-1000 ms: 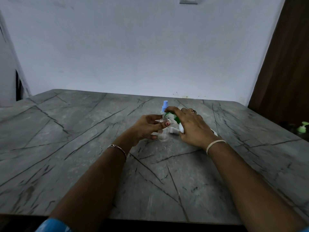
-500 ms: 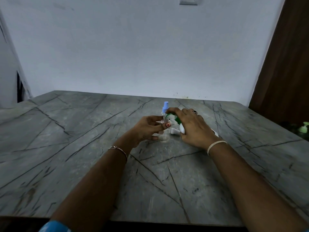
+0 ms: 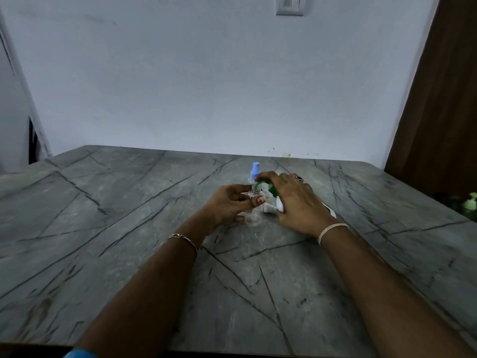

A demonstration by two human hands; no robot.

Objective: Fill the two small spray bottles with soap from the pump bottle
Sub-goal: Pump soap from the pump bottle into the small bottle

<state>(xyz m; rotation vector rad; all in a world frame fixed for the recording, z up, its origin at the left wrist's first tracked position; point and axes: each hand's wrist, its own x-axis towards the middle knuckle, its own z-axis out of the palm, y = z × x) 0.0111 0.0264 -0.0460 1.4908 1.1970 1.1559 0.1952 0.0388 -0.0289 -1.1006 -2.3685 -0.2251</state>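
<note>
**Soap still going into the first little bottle**

Close to you, at 6 o'clock, your two arms reach out over the grey table (image 3: 129, 228). In the middle, your left hand (image 3: 227, 205) pinches the clear spray bottle (image 3: 254, 195) between thumb and fingers. It holds the bottle upright with its top off. Right beside it, at 3 o'clock, your right hand (image 3: 296, 202) curls over the pump bottle (image 3: 280, 207). The spout of the green pump top (image 3: 272, 189) sits right at the little bottle's open mouth.

Almost nothing has moved since a second ago, and both hands stay where they were. I think you are still pumping soap into the first bottle. I cannot see how full it is.

A clear round cap (image 3: 251, 220) lies on the table at 6 o'clock from that bottle. A small white piece (image 3: 267, 209) lies just beside the cap. Both are close under your hands.

Just behind, at 12 o'clock, the blue-topped spray bottle (image 3: 255, 168) stands with its top on. It is very near your right fingers and could tip.

Far off at 3 o'clock, another green pump (image 3: 471, 202) sits by the brown door (image 3: 444, 99).
</note>
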